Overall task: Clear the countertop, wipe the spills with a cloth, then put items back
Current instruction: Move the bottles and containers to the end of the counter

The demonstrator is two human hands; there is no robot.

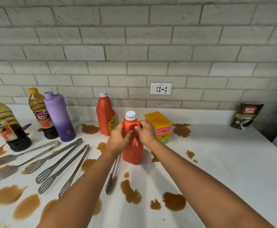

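Note:
An orange ketchup bottle with a white cap stands upright on the white countertop near the middle. My left hand grips its left side and my right hand grips its right side near the neck. A second orange bottle stands just behind to the left. Brown spills dot the counter, in front and on the left.
Two soy sauce bottles and a purple flask stand at the left. Several metal tongs lie beside them, one under my left forearm. A stack of sponges sits behind the bottle. A coffee pouch leans at the far right.

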